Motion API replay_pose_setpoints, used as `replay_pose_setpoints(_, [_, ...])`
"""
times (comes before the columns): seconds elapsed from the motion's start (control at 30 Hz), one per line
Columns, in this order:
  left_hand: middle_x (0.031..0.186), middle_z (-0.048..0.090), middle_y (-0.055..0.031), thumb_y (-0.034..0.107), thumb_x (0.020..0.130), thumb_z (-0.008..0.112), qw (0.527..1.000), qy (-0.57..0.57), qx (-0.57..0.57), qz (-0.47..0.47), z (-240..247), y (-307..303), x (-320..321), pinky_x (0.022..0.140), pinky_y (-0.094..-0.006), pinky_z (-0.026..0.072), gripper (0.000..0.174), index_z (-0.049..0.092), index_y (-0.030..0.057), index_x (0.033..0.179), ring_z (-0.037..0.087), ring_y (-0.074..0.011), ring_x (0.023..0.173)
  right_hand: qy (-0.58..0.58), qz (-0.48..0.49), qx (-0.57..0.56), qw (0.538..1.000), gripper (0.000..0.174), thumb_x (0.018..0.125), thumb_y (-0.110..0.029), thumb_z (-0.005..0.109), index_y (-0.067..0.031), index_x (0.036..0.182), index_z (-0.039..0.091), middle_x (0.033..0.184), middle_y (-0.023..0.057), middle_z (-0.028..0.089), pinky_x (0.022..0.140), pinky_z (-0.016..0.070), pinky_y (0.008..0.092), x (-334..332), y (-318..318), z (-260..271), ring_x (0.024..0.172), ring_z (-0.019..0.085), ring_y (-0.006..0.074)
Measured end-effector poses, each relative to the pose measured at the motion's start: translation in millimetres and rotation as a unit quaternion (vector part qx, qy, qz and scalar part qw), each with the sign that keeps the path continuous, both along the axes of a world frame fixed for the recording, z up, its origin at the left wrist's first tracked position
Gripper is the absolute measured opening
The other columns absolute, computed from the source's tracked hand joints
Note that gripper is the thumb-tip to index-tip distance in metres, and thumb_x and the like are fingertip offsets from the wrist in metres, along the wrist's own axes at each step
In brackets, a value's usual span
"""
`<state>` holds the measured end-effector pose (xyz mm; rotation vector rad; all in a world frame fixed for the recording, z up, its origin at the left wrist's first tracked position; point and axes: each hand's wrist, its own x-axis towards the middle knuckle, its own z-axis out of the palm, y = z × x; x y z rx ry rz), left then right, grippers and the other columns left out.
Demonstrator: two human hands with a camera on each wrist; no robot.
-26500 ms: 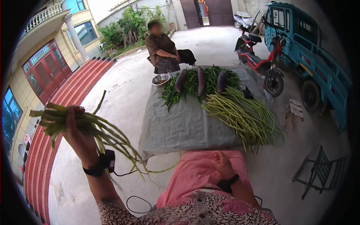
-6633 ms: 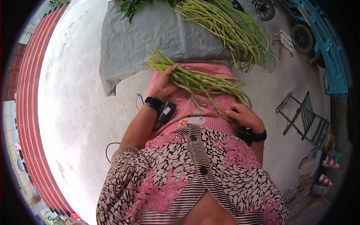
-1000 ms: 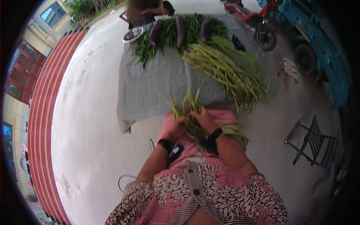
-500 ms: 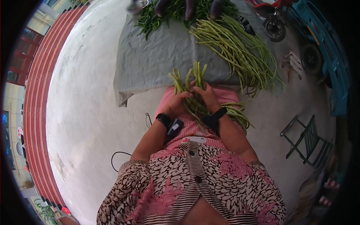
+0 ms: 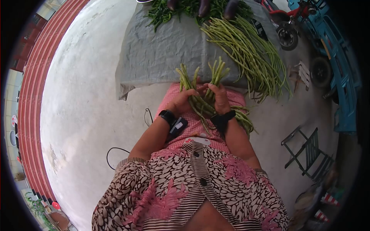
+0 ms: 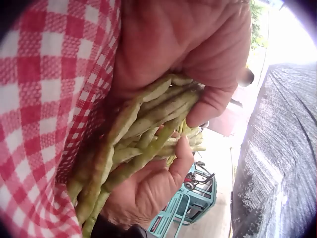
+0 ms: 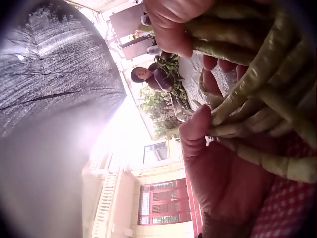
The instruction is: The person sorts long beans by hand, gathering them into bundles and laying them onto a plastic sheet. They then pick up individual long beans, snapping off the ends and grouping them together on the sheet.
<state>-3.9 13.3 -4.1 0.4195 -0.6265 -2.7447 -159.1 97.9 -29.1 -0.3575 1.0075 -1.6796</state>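
Over the lap, the left hand (image 5: pixel 182 101) grips one part of a bundle of long green beans (image 5: pixel 200 106), its thumb across them. Close beside it, the right hand (image 5: pixel 220 97) grips another part, and the two bunches of bean ends fan apart above the hands. In the left wrist view the left hand (image 6: pixel 183 49) curls round several beans (image 6: pixel 158 111). The right wrist view has the right thumb and palm (image 7: pixel 223 173) against beans (image 7: pixel 252 99). Some fingers are hidden behind the beans.
A grey sheet (image 5: pixel 162 57) covers the table ahead. On it lie a large pile of long beans (image 5: pixel 246 54), green peppers (image 5: pixel 163 13) and eggplants (image 5: pixel 204 7). A folding stool (image 5: pixel 310 154) stands at the right, near a blue three-wheeler (image 5: pixel 339 65). Red steps (image 5: pixel 31 115) run along the left.
Over the last second, the two bunches of bean ends have spread further apart, the right hand's bunch moving rightward. The head view has tilted down. Earlier, the left hand held beans raised far left.
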Motion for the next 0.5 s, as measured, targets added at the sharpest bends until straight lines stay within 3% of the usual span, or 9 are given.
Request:
replay_pose_setpoints(0.13, [0.132,0.052,-0.0152,0.005,0.082,0.056,0.998,-0.004,-0.057,0.024,-3,0,2,0.096,-0.0402,0.0472,0.063,0.037,0.0118,0.141,0.058,-0.0261,0.112,0.081,0.071,0.013,0.994,0.03,0.087,-0.014,0.068,-0.0033,0.114,0.06,0.099,0.0028,0.065,0.074,0.0501,0.026,12,-4,19,0.085,0.061,0.0113])
replay_pose_setpoints(0.33, [0.11,0.064,-0.0127,0.008,0.084,0.055,0.996,-0.053,-0.055,-0.051,-14,-3,5,0.095,-0.0394,0.0485,0.038,0.054,-0.0023,0.121,0.063,-0.026,0.1,0.143,0.101,0.038,0.984,0.034,0.087,-0.015,0.068,-0.0015,0.117,0.06,0.102,0.0034,0.065,0.079,0.0491,0.0256,18,-7,28,0.09,0.06,0.0108])
replay_pose_setpoints(0.43, [0.119,0.06,-0.0143,0.009,0.084,0.055,0.995,-0.06,-0.022,-0.077,-8,-2,7,0.097,-0.0395,0.0467,0.042,0.05,0.0008,0.125,0.061,-0.0254,0.105,0.121,0.133,0.04,0.983,0.035,0.087,-0.014,0.065,-0.0012,0.119,0.059,0.101,0.0041,0.065,0.079,0.0497,0.0262,14,-6,28,0.09,0.062,0.0123])
replay_pose_setpoints(0.5, [0.126,0.056,-0.016,0.008,0.084,0.055,0.999,-0.005,-0.018,-0.035,-6,0,3,0.1,-0.0404,0.0446,0.051,0.043,0.0034,0.134,0.058,-0.0266,0.112,0.044,0.108,0.007,0.993,0.03,0.087,-0.012,0.062,-0.0014,0.115,0.06,0.1,0.0049,0.065,0.077,0.0504,0.0272,12,-4,20,0.087,0.062,0.0137])
